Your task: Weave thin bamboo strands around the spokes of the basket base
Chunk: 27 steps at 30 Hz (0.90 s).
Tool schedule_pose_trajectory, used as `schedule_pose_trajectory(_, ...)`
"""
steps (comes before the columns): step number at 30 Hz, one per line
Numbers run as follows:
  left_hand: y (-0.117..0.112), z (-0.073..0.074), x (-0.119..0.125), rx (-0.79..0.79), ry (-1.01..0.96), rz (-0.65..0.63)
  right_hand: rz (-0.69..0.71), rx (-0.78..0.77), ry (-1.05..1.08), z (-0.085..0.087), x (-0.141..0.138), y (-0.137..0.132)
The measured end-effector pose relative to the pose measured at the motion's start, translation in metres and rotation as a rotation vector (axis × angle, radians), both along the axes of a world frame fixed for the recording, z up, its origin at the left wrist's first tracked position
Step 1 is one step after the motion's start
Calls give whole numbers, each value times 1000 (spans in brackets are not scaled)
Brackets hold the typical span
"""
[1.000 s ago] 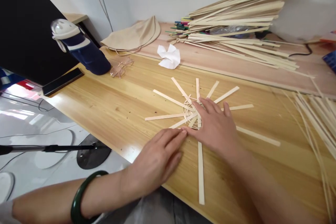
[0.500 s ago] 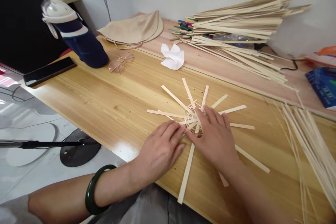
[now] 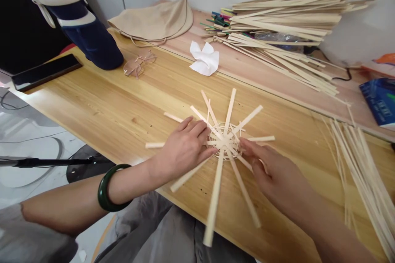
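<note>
A small round weave of thin bamboo strips [image 3: 224, 141] lies on the wooden table, with several flat bamboo spokes [image 3: 213, 199] radiating from it. My left hand [image 3: 185, 144] rests on the spokes at the left, its fingertips near the weave's edge, and a dark green bangle [image 3: 108, 187] circles that wrist. My right hand [image 3: 271, 176] is at the lower right, with its fingertips pressed against the weave's rim. Part of the spokes is hidden under both hands.
Bundles of bamboo strips [image 3: 286, 20] lie on a raised board at the back, and more strips [image 3: 361, 176] lie at the right. A navy bottle [image 3: 83, 28], glasses [image 3: 138, 63], a phone [image 3: 46, 72] and a tissue [image 3: 205, 58] sit further back. The table's front edge runs near my left arm.
The weave and its spokes have turned on the table. My left hand has shifted left onto the spokes, and my right hand has moved to the weave's lower right rim.
</note>
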<state>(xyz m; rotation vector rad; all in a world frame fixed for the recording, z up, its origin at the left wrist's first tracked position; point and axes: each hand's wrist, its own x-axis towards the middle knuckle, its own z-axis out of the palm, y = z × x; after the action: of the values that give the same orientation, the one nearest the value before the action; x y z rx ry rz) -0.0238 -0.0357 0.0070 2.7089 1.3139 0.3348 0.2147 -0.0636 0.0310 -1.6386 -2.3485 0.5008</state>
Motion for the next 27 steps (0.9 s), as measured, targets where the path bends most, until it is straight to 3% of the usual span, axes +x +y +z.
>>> schedule_pose_trajectory(7,20,5,1,-45,39,-92,-25,-26,144,-1,-21,-32)
schedule_pose_trajectory(12,33,-7,0,-28,-17,-161,-46,-123,256,3,-25,-34)
schedule_pose_trajectory(15,41,-17,-2,-6,-114,-226,-121,-89,286,4,-13,-12)
schedule_pose_trajectory(18,46,-23,-2,4,-179,-263,-167,177,210,-3,1,26)
schedule_pose_trajectory(21,49,-24,-1,-1,-209,-284,-92,376,89,-17,8,65)
schedule_pose_trajectory(27,48,-21,-2,-49,-263,-281,55,398,-43,-33,0,103)
